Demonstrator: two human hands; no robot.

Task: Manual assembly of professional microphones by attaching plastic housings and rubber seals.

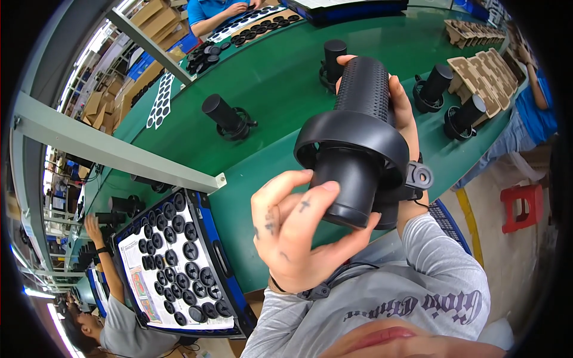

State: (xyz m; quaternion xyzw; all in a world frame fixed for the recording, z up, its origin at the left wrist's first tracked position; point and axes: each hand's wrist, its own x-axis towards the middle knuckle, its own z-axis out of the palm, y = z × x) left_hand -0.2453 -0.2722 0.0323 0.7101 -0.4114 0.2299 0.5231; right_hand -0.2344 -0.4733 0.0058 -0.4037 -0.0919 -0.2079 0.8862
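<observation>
A black microphone with a perforated barrel is tilted in front of me, above the green table. A wide black ring encircles its middle. My right hand wraps around the perforated barrel from behind; its palm is hidden by the microphone. At the smooth lower end, my left hand is closed, thumb and fingers bent around the cylinder. A small dark bracket with a round opening shows beside the ring, near my right wrist. Part of another dark round piece is visible below it.
Similar microphones stand across the green table. A blue-edged tray at left holds several round black parts. Cardboard trays lie far right. A grey metal post crosses the left. Co-workers sit around; a red stool stands right.
</observation>
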